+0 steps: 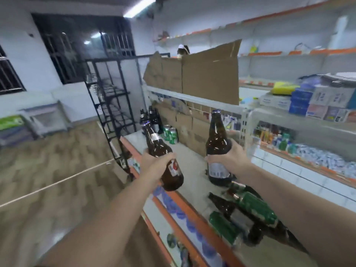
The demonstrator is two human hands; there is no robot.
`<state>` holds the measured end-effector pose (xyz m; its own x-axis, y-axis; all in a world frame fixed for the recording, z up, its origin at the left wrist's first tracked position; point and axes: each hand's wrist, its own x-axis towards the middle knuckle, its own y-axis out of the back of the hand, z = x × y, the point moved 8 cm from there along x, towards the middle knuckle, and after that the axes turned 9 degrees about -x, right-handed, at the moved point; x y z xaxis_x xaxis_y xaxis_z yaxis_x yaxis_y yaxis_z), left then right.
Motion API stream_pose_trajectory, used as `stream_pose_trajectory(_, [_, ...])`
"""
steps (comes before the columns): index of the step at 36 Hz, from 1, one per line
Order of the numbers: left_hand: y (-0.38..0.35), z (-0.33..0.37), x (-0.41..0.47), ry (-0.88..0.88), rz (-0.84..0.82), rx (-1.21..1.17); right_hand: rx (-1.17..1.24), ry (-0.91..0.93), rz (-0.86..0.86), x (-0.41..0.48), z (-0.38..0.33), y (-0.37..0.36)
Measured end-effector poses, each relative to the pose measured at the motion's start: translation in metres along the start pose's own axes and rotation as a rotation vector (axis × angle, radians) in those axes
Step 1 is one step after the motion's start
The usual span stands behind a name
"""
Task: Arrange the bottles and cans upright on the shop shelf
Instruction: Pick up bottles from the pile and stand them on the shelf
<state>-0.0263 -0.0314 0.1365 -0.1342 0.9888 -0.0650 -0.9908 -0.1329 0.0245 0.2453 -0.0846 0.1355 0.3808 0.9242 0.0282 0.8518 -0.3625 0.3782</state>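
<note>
Left hand is closed around the lower body of a tilted brown bottle, whose neck leans away toward the far end. Right hand grips a second brown bottle at the middle, and this one is upright. Whether its base touches the shelf I cannot tell. Both are glass with caps on, so I judge them full: heavy, stiff, smooth, and easy to break if they knock together or tip over. A hold low on the wide body, over the label where it slips less, seems safer than the thin neck.

Around them, the biggest thing is the cardboard standing along the back of the shelf, which limits how deep a bottle can go. At the far end some upright bottles stand, with green cans just beside them. Near the person a green bottle and a dark bottle lie on their sides, touching, and a lying can is beside them. These are close under the right forearm and could roll if bumped.
</note>
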Motion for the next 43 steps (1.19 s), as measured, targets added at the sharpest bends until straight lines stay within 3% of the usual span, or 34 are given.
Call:
stream_pose_trajectory(6, [0.081, 0.032, 0.109, -0.122, -0.116, 0.176, 0.032, 0.011, 0.003, 0.063, -0.039, -0.121])
stream_pose_trajectory(15, [0.136, 0.023, 0.248, -0.115, -0.191, 0.176, 0.14, -0.055, 0.03, 0.151, -0.073, -0.246])
stream_pose_trajectory(26, [0.104, -0.015, 0.42, -0.004, -0.282, 0.24, 0.108, -0.031, 0.002, 0.296, -0.067, -0.332])
stream_pose_trajectory(32, [0.09, -0.027, 0.524, -0.007, -0.26, 0.248, 0.017, -0.02, -0.104, 0.407, -0.054, -0.4])
stream_pose_trajectory(36, [0.09, -0.026, 0.581, -0.012, -0.259, 0.208, -0.008, -0.08, -0.134, 0.456, -0.053, -0.435])
stream_pose_trajectory(43, [0.074, -0.057, 0.669, 0.017, -0.324, 0.386, -0.047, -0.217, -0.098, 0.503, -0.029, -0.487])
